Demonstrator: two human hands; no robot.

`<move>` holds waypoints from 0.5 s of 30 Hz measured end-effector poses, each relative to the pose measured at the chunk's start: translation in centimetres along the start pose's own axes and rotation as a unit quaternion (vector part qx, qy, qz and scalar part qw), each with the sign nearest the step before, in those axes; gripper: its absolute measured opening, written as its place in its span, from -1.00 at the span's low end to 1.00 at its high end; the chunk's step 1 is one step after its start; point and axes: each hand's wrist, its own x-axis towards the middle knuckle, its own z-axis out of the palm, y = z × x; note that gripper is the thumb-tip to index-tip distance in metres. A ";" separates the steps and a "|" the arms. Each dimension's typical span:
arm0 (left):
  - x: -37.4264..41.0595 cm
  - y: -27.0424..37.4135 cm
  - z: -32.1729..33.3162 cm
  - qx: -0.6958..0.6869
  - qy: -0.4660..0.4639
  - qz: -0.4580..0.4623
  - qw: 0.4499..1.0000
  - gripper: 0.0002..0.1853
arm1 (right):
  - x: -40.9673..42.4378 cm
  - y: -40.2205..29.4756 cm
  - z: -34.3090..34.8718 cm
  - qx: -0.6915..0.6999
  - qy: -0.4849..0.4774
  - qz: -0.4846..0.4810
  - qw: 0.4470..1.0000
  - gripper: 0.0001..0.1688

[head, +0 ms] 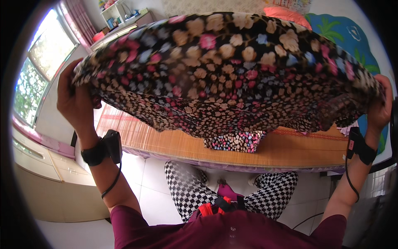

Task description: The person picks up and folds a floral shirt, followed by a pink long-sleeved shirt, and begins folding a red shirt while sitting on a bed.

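Observation:
A black cloth with a cream, pink and blue floral print (217, 68) is spread wide in the air between my two hands. My left hand (74, 93) grips its edge at the far left, fingers curled over the fabric. At the far right my right hand (381, 102) is closed on the opposite edge. The lower part of the cloth hangs in folds over a bed with a woven bamboo mat (298, 149). A piece of the same floral fabric (238, 142) lies on the mat near its front edge; whether it joins the raised cloth is hidden.
A coral pillow (284, 16) and a blue-green palm-print cloth (345, 34) lie at the back right. A pale pink cloth (347, 128) rests by my right wrist. Left are a window (40, 59), a low cabinet (46, 165) and, further back, a desk with a shelf (113, 14).

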 end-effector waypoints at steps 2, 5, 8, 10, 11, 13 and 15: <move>0.5 -1.5 0.3 0.020 0.004 0.036 0.999 -0.67 | 0.2 0.1 1.0 0.116 0.018 0.090 0.989 -0.75; -0.1 -6.6 2.3 0.099 -0.144 0.095 0.980 -0.64 | 0.3 0.1 10.5 0.022 -0.098 0.024 0.995 -0.73; -0.7 -10.4 5.1 0.083 -0.193 -0.059 0.976 -0.67 | -2.0 3.7 16.2 0.054 -0.226 0.092 0.968 -0.71; 0.1 -10.5 4.0 0.029 -0.132 -0.094 0.986 -0.67 | 0.1 2.5 17.5 0.060 -0.158 0.110 0.980 -0.75; 0.8 -10.4 3.2 0.016 -0.084 -0.055 0.995 -0.67 | 1.8 1.9 17.3 0.077 -0.123 0.134 0.980 -0.75; 1.9 -8.6 2.4 -0.023 -0.067 -0.134 0.988 -0.64 | 3.8 1.8 15.6 0.076 -0.052 0.139 0.986 -0.76; 2.6 -7.4 1.5 -0.074 -0.036 -0.092 0.992 -0.62 | 5.4 1.4 14.6 0.073 0.026 0.088 0.993 -0.77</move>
